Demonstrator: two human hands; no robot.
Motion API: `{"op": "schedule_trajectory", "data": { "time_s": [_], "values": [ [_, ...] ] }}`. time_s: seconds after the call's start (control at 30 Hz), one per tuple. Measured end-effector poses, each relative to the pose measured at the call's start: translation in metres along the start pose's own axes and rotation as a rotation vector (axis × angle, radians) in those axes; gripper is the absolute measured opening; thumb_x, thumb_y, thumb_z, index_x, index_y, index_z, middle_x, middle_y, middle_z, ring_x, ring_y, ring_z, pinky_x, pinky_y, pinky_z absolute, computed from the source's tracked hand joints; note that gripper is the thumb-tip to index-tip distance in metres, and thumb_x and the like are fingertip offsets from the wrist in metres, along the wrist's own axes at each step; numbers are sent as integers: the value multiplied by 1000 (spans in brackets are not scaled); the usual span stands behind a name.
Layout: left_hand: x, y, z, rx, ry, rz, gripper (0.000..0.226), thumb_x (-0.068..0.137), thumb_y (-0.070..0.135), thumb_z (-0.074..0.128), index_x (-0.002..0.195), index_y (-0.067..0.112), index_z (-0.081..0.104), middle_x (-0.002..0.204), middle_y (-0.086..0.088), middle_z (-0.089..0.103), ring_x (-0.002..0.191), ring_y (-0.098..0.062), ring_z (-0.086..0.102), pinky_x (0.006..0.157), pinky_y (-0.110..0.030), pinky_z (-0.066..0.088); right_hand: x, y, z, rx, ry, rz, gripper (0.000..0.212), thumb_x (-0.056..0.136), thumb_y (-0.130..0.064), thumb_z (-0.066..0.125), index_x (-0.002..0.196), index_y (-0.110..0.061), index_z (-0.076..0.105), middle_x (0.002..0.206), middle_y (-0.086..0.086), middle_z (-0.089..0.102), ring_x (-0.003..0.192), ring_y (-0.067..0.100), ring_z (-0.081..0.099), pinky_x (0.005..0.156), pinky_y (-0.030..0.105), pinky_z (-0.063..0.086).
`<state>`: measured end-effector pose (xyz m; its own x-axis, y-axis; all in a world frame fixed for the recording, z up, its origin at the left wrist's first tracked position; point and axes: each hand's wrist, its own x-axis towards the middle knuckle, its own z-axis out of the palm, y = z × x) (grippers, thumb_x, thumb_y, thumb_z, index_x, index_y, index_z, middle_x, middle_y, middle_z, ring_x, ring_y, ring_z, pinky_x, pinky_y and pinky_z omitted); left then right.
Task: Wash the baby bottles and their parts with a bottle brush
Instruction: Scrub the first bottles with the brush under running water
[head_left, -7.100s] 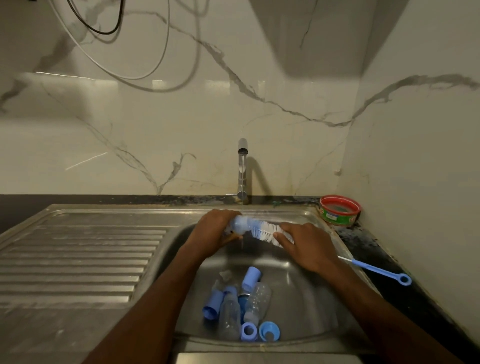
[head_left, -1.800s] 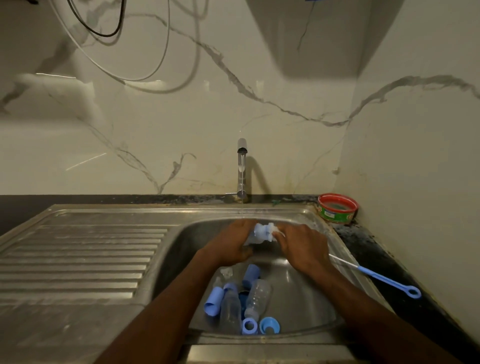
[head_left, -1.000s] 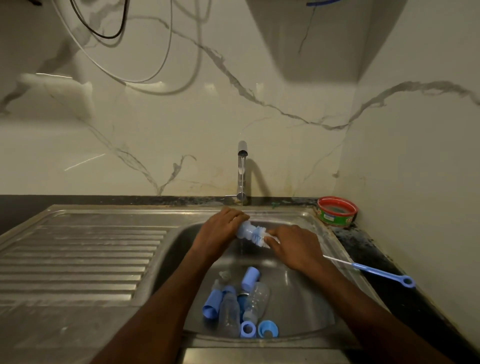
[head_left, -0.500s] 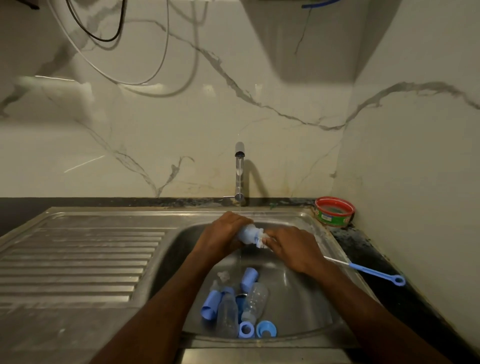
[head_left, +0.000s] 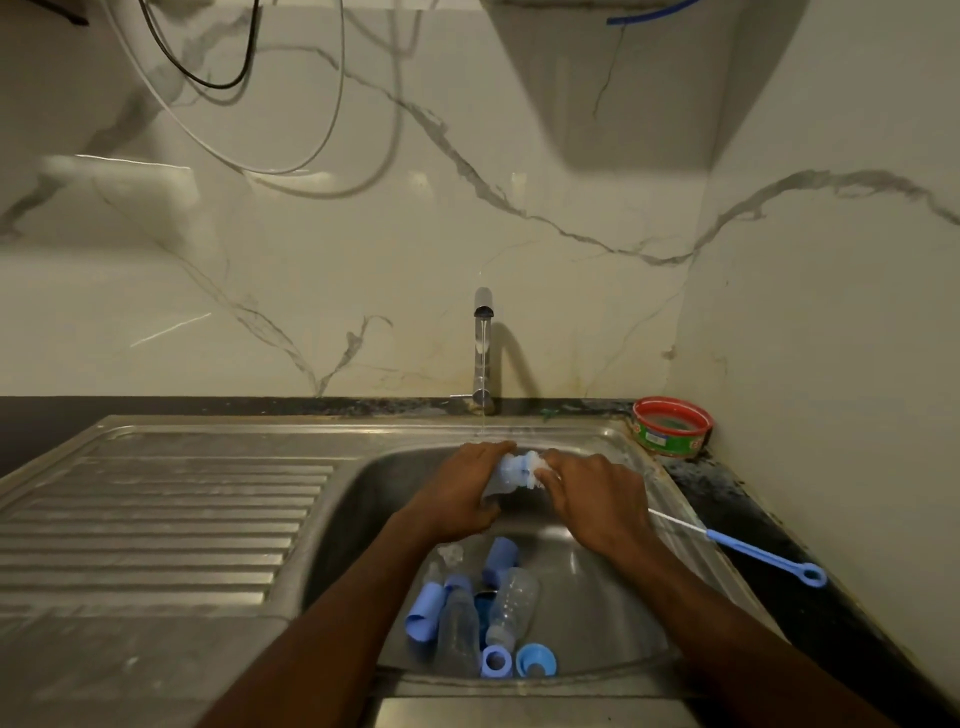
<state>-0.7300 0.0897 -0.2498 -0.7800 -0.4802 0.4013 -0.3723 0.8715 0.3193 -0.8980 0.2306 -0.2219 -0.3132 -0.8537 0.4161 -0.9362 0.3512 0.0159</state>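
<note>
My left hand (head_left: 460, 493) grips a clear baby bottle (head_left: 511, 467) with a blue neck, held sideways over the sink bowl (head_left: 597, 613) under the running tap (head_left: 483, 348). My right hand (head_left: 592, 499) grips the bottle brush (head_left: 753, 553) near its bristles, which are pushed almost fully into the bottle's mouth; the blue handle with a ring sticks out to the right over the counter. Two more clear bottles (head_left: 511, 605) lie in the bowl among several blue caps and rings (head_left: 496, 661).
A ribbed steel drainboard (head_left: 156, 519) spreads to the left of the bowl. A red-rimmed green tub (head_left: 671, 426) sits in the back right corner on the dark counter. Marble walls close the back and right; cables hang above.
The brush has gone deeper into the bottle than a second ago, so less of the bristles shows. Both hands stay under the tap, shifted slightly right.
</note>
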Motion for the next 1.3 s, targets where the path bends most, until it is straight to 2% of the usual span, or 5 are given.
{"op": "schedule_trajectory", "data": {
  "time_s": [0.2, 0.5, 0.6, 1.07, 1.3],
  "values": [
    [7, -5, -7, 413, 149, 65, 72, 78, 50, 78, 138, 24, 47, 137, -1, 47, 124, -19, 45, 104, -34, 37, 16, -14, 10, 213, -245, -34, 41, 103, -51, 44, 129, -27, 64, 125, 1, 66, 113, 17, 61, 98, 33, 45],
    [3, 8, 11, 131, -81, 11, 70, 88, 39, 72, 148, 19, 41, 147, -4, 47, 134, -19, 44, 115, -36, 34, 12, -9, 12, 221, -155, 56, 41, 100, -56, 44, 117, -28, 68, 112, 0, 71, 99, 21, 66, 79, 33, 46],
    [2, 4, 11, 255, -169, -33, 56, 94, 33, 67, 145, 22, 45, 144, -3, 50, 132, -19, 47, 112, -37, 38, 9, -6, 17, 124, -283, 14, 44, 101, -56, 43, 131, -28, 61, 128, 3, 64, 114, 21, 61, 96, 38, 48],
    [7, 7, 6, 436, -94, -136, 57, 93, 35, 69, 144, 35, 44, 149, 1, 48, 139, -20, 41, 117, -46, 29, 14, 13, -11, -12, -238, -9, 40, 95, -61, 49, 123, -37, 63, 119, 0, 68, 106, 23, 64, 80, 37, 45],
    [4, 7, 1, 278, -65, -123, 57, 92, 37, 69, 144, 37, 44, 149, 5, 47, 140, -17, 38, 119, -45, 25, 11, 21, -25, 7, -293, 11, 45, 96, -62, 49, 131, -34, 58, 123, 2, 66, 109, 22, 62, 90, 39, 50]
  ]
}}
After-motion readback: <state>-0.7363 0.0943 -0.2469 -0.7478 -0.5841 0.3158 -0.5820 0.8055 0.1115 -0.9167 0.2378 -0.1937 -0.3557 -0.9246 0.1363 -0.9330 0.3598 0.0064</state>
